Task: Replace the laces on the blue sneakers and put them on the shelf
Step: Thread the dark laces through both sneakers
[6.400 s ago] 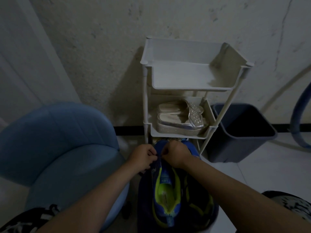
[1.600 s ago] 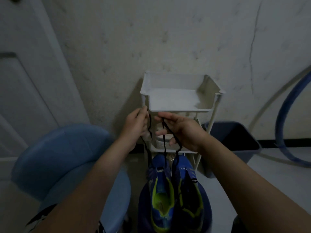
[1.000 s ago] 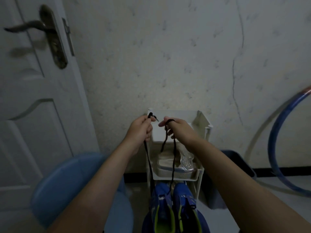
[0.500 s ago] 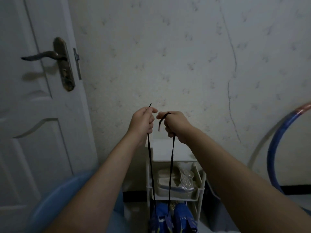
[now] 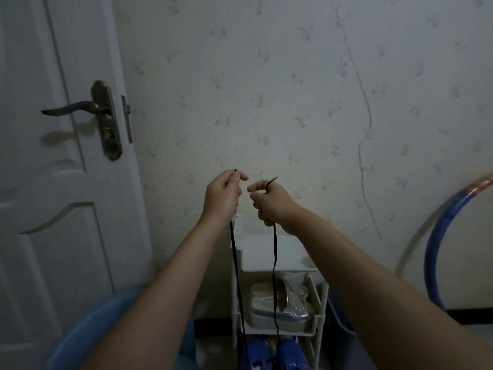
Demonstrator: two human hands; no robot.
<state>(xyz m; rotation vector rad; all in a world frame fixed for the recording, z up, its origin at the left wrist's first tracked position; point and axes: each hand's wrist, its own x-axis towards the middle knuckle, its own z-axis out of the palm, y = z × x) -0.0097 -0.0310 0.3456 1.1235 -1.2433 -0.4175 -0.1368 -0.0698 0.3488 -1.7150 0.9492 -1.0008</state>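
— What has moved since a few seconds back?
— Both hands have come up from the toes of the sneakers (image 5: 269,355) to a spot in front of the wall (image 5: 266,89), above the shelf (image 5: 293,253); the black lace (image 5: 236,263) has been drawn up with them.
— How is each grip?
— The left hand (image 5: 222,197) pinches one end of the lace between thumb and forefinger, the tip poking out just above; the right hand (image 5: 269,202) has its fingers curled round the other end, whose tip sticks up past the thumb; the hands are just beside each other, not touching.
— And the lace below them?
— Two strands hang nearly straight down, one from each hand, across the front edge of the shelf's top tray and on to the sneakers.
— Where are the sneakers?
— Side by side, low before the shelf's bottom front edge; only the blue toes show, and I cannot tell what they rest on.
— What else?
— A pair of silver shoes (image 5: 282,303) on the middle tray; a white door (image 5: 53,236) with a dark handle (image 5: 77,109) to the left; a blue chair (image 5: 88,340) at lower left; a dark bin (image 5: 337,313) just right of the shelf; a blue hoop (image 5: 433,244) by the wall at right.
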